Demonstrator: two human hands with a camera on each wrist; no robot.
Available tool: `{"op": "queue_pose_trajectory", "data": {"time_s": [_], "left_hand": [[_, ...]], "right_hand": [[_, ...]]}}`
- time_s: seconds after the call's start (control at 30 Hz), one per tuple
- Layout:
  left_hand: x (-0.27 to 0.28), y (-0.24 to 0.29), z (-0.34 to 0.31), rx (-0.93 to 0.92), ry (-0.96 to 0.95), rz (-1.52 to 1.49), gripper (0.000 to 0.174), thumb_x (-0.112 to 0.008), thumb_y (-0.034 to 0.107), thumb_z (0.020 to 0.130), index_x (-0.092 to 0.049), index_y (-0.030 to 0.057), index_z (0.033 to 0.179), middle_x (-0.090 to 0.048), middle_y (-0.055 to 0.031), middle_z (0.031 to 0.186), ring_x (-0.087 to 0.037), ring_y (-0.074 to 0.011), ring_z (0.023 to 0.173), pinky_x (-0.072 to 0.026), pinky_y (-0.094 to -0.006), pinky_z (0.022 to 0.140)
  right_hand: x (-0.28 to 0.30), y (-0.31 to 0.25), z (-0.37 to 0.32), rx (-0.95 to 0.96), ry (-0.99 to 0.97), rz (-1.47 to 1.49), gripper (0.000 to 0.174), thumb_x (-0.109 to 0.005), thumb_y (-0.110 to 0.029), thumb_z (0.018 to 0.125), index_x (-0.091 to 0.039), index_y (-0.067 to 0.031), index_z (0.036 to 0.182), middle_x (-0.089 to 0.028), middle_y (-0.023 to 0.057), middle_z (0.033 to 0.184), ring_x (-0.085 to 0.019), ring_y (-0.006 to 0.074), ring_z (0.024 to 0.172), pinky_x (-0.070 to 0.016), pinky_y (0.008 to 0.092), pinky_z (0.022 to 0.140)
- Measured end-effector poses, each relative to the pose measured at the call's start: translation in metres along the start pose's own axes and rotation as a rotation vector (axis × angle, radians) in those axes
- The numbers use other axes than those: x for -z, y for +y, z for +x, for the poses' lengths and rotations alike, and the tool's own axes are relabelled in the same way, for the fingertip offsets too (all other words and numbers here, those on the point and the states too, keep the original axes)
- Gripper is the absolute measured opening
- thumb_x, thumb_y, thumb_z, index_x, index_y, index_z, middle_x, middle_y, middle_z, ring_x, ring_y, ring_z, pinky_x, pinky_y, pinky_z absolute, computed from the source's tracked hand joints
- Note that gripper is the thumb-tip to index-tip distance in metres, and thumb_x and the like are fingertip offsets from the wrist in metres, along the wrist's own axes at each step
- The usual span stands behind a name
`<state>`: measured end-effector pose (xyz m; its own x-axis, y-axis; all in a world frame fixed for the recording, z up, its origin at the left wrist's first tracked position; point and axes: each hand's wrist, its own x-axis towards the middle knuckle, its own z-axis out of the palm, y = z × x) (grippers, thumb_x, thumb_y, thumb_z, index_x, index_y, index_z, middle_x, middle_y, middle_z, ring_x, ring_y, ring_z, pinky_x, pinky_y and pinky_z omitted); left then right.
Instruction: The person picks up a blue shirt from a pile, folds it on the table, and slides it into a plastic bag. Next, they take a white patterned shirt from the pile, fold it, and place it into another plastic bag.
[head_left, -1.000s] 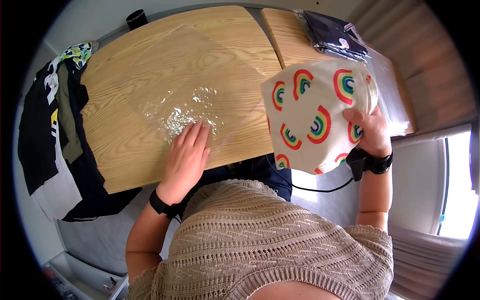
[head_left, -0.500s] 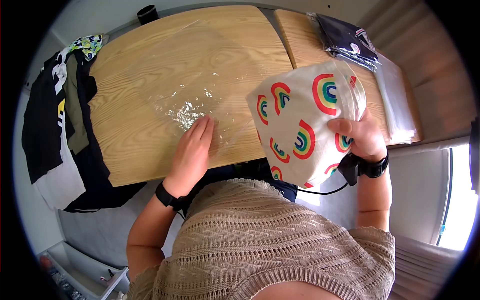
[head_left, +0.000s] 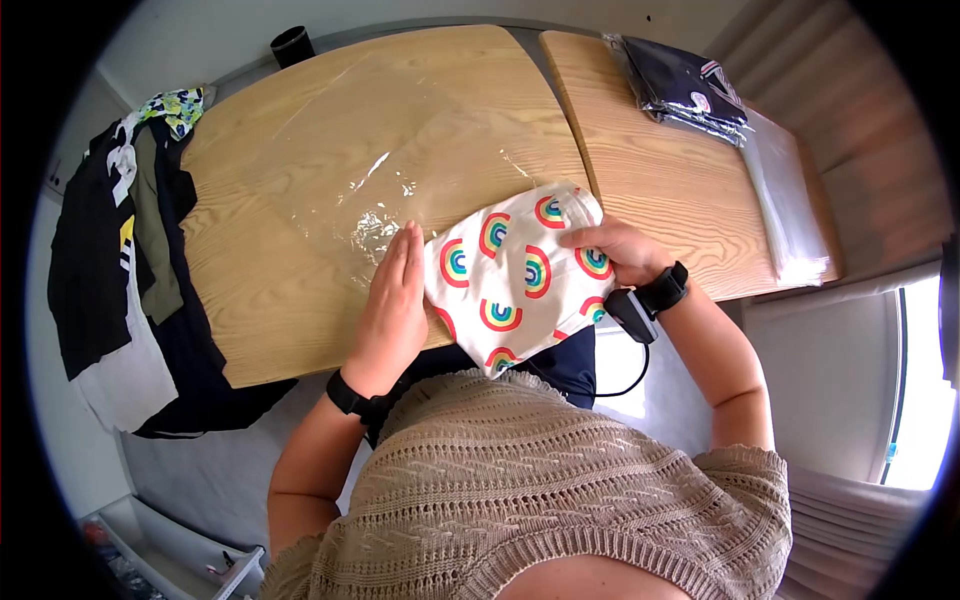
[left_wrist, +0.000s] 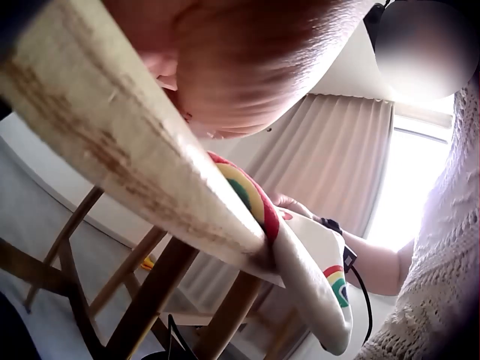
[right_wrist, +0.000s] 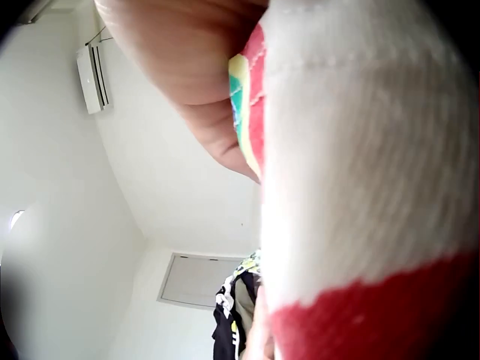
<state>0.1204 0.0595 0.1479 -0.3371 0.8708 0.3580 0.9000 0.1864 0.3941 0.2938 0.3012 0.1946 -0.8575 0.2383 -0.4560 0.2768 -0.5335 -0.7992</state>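
Observation:
A folded cream cloth (head_left: 512, 262) printed with rainbows lies over the table's front edge and hangs a little below it. My right hand (head_left: 630, 250) grips its right side, thumb on top and fingers underneath. In the right wrist view, the cloth (right_wrist: 360, 172) fills the right side, close beside the thumb. My left hand (head_left: 397, 310) rests at the table's front edge with straight fingers held together, right beside the cloth's left side. Its fingertips are at the near part of a clear plastic bag (head_left: 335, 160), which lies flat on the table and shines where it is wrinkled.
Several garments (head_left: 85, 260) hang over the table's left end. On the side table at right lie a dark garment in plastic (head_left: 680, 85) and a stack of clear bags (head_left: 785, 200). A black bin (head_left: 291, 46) stands behind the table, a white drawer (head_left: 185, 545) at lower left.
My right hand has brought the rainbow cloth left and down, from beside the table to its front edge next to my left hand. The left hand has turned more onto its side.

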Motion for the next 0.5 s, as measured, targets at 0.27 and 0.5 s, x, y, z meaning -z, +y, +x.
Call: {"op": "queue_pose_trajectory", "data": {"time_s": [0.27,0.5], "left_hand": [[-0.009,-0.012,-0.008,0.016,-0.017,0.121,0.061,-0.041,-0.005,0.083,-0.025,-0.0061,0.141,-0.029,-0.0217,0.147,-0.026,-0.0346,0.138,-0.0188,-0.0522,0.111],[-0.010,-0.013,-0.011,0.001,0.041,0.092,0.062,-0.042,-0.004,0.081,-0.027,-0.0051,0.141,-0.031,-0.0207,0.146,-0.027,-0.0331,0.138,-0.0166,-0.0541,0.111]], "right_hand": [[-0.009,-0.013,0.043,-0.103,-0.118,-0.052,0.044,-0.070,-0.003,0.079,-0.055,0.0018,0.120,-0.065,0.0146,0.112,-0.065,0.0224,0.096,-0.0531,0.0341,0.087],[-0.025,-0.029,0.045,0.056,-0.215,-0.341,0.050,-0.070,0.000,0.075,-0.053,-0.0003,0.122,-0.066,0.0119,0.109,-0.066,0.0229,0.091,-0.0532,0.0338,0.084]]}}
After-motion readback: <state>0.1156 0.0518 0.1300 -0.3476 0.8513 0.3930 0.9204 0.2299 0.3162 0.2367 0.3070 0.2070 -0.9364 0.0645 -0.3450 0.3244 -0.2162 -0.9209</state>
